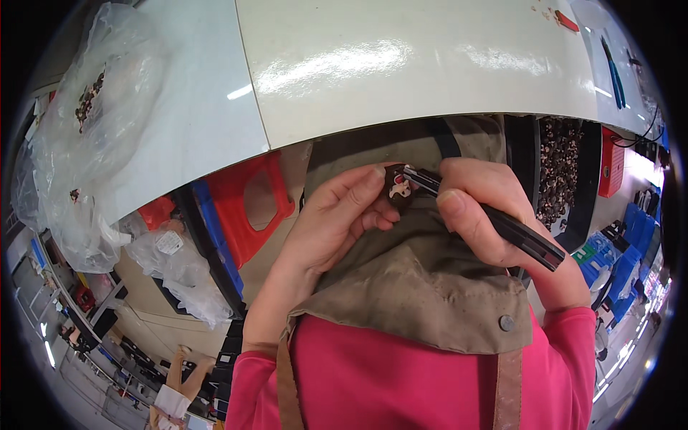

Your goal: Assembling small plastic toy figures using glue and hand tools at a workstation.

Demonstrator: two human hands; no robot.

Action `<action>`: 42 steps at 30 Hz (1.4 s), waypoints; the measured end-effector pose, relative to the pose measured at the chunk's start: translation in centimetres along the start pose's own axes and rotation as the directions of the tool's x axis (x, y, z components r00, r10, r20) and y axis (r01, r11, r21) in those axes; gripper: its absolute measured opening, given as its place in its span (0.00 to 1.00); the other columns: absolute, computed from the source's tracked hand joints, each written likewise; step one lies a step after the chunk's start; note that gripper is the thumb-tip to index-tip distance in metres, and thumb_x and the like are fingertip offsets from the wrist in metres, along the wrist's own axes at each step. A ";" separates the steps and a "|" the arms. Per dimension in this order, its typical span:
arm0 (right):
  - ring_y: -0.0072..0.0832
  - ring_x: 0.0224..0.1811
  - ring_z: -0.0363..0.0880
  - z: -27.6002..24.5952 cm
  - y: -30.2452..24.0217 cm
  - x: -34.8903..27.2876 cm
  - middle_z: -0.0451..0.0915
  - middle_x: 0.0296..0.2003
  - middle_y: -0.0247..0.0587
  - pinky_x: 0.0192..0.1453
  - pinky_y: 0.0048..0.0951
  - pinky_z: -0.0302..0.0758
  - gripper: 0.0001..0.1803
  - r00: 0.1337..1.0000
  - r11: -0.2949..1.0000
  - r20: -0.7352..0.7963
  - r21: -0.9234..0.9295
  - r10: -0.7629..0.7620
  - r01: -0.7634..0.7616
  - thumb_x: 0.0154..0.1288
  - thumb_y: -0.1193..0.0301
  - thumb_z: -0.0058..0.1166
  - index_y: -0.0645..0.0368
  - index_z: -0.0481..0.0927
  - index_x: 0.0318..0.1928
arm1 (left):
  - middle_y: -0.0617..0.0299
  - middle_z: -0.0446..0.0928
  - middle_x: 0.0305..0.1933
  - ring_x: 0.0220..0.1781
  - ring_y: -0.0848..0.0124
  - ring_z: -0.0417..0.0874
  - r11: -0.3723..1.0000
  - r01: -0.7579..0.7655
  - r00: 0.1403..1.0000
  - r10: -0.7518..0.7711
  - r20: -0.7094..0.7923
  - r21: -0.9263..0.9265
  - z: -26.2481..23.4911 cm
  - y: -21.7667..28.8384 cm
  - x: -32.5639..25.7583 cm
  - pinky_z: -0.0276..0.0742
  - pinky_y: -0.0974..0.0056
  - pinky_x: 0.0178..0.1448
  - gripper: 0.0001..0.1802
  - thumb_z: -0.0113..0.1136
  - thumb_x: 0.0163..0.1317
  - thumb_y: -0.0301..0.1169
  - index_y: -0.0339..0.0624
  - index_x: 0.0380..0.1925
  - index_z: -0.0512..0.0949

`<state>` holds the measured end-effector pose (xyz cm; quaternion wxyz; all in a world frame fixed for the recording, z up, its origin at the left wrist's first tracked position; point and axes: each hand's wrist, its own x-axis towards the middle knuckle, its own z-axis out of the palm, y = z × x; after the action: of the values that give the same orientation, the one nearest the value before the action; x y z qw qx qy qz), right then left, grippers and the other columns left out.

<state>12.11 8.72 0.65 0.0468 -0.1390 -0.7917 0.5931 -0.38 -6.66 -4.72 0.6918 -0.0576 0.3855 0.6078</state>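
Head view: left hand point(337, 218) pinches small dark part point(398, 188) – right hand point(476, 208) grips black tweezers point(494, 218), below table edge point(430, 118).

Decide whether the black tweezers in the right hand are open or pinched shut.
Shut: the tweezers' two arms lie pressed together under the right hand's fingers, tips meeting at the small dark part.

Glossy white table point(401, 64), matt cloth apron point(423, 287), shiny black, perhaps metal, tweezers point(494, 218).
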 end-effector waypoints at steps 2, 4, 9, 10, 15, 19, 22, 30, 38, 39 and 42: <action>0.30 0.17 0.64 -0.2 -0.4 0.2 0.64 0.15 0.37 0.23 0.28 0.59 0.20 1.000 1.000 0.012 -0.021 -0.008 0.008 0.66 0.61 0.42 0.60 0.65 0.19 | 0.61 0.76 0.42 0.35 0.76 0.78 0.999 0.011 0.998 -0.009 0.061 -0.035 -0.4 -0.3 0.1 0.76 0.74 0.39 0.20 0.46 0.68 0.37 0.35 0.53 0.69; 0.27 0.17 0.63 -0.5 -0.8 0.4 0.64 0.15 0.35 0.23 0.27 0.58 0.22 0.987 0.988 0.051 0.025 0.154 -0.155 0.67 0.60 0.40 0.60 0.63 0.19 | 0.61 0.76 0.42 0.36 0.76 0.78 1.000 0.006 0.998 -0.005 0.057 -0.022 -0.2 -0.4 0.0 0.77 0.74 0.40 0.20 0.46 0.68 0.37 0.35 0.53 0.69; 0.18 0.19 0.57 0.5 -0.6 0.1 0.60 0.15 0.28 0.24 0.23 0.57 0.23 0.942 0.920 -0.034 0.230 0.333 -0.317 0.70 0.56 0.36 0.58 0.62 0.20 | 0.60 0.76 0.44 0.37 0.75 0.79 0.997 -0.035 0.999 0.037 -0.032 0.064 0.4 -0.6 0.2 0.77 0.73 0.41 0.20 0.47 0.67 0.37 0.35 0.54 0.69; 0.18 0.19 0.55 0.8 -0.2 0.0 0.58 0.15 0.27 0.24 0.22 0.55 0.23 0.926 0.878 -0.057 0.343 0.374 -0.334 0.70 0.57 0.36 0.57 0.62 0.20 | 0.59 0.76 0.45 0.38 0.75 0.79 0.993 -0.058 0.996 0.064 -0.057 0.101 0.6 -0.6 0.2 0.77 0.73 0.42 0.20 0.47 0.67 0.37 0.35 0.54 0.69; 0.16 0.17 0.49 1.0 0.0 0.2 0.53 0.14 0.25 0.22 0.21 0.49 0.22 0.821 0.511 0.073 0.750 0.566 -0.419 0.71 0.57 0.36 0.54 0.60 0.20 | 0.58 0.76 0.47 0.43 0.71 0.80 0.980 -0.128 0.988 0.139 -0.065 0.155 0.6 -0.7 0.0 0.77 0.70 0.47 0.20 0.48 0.67 0.35 0.35 0.55 0.68; 0.16 0.17 0.50 1.2 0.0 -0.1 0.54 0.14 0.25 0.22 0.21 0.51 0.23 0.832 0.685 -0.018 0.577 0.555 -0.445 0.70 0.56 0.36 0.55 0.60 0.20 | 0.56 0.73 0.51 0.50 0.67 0.78 0.989 -0.125 0.991 0.128 -0.039 0.078 0.8 -0.6 -0.1 0.75 0.68 0.53 0.21 0.47 0.67 0.34 0.36 0.57 0.66; 0.17 0.17 0.55 0.9 -0.8 0.0 0.60 0.15 0.28 0.23 0.21 0.55 0.23 0.947 0.928 -0.108 0.260 0.302 -0.266 0.70 0.56 0.36 0.58 0.63 0.20 | 0.55 0.72 0.53 0.53 0.65 0.76 0.995 -0.070 0.996 0.074 0.057 -0.066 0.2 -0.3 0.0 0.74 0.66 0.55 0.21 0.45 0.68 0.34 0.38 0.59 0.63; 0.18 0.19 0.61 -0.2 -2.1 0.4 0.64 0.15 0.30 0.25 0.22 0.58 0.24 0.959 0.924 0.086 0.255 0.272 -0.285 0.69 0.57 0.38 0.59 0.65 0.19 | 0.55 0.70 0.54 0.56 0.65 0.74 0.982 0.052 0.955 0.004 0.295 -0.182 -1.0 -0.7 0.4 0.72 0.64 0.59 0.21 0.43 0.68 0.35 0.39 0.59 0.62; 0.17 0.15 0.52 1.8 -0.5 -0.3 0.56 0.13 0.26 0.21 0.21 0.51 0.23 0.884 0.729 0.020 0.558 0.467 -0.398 0.71 0.57 0.33 0.55 0.61 0.19 | 0.53 0.67 0.59 0.60 0.65 0.70 0.965 -0.091 0.953 0.156 0.260 -0.246 -1.6 -1.6 0.3 0.68 0.62 0.63 0.24 0.48 0.66 0.30 0.41 0.61 0.60; 0.17 0.15 0.52 1.8 -0.5 -0.3 0.56 0.13 0.26 0.21 0.21 0.51 0.23 0.884 0.728 0.020 0.558 0.467 -0.398 0.71 0.57 0.33 0.55 0.61 0.19 | 0.53 0.67 0.59 0.60 0.65 0.70 0.965 -0.091 0.953 0.156 0.259 -0.246 -1.6 -1.6 0.3 0.68 0.62 0.63 0.24 0.48 0.66 0.30 0.41 0.61 0.60; 0.16 0.13 0.45 2.0 -0.6 0.0 0.51 0.11 0.25 0.18 0.20 0.46 0.23 0.829 0.361 0.164 0.843 0.534 -0.399 0.71 0.57 0.33 0.53 0.59 0.19 | 0.54 0.65 0.60 0.61 0.66 0.68 0.961 -0.103 0.950 0.171 0.262 -0.255 -1.8 -1.5 0.4 0.67 0.62 0.63 0.25 0.50 0.64 0.30 0.42 0.62 0.59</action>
<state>11.52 6.76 0.64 -0.0073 -0.3572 -0.3180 0.8782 0.15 -7.70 -6.78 0.6834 -0.0258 0.2105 0.6985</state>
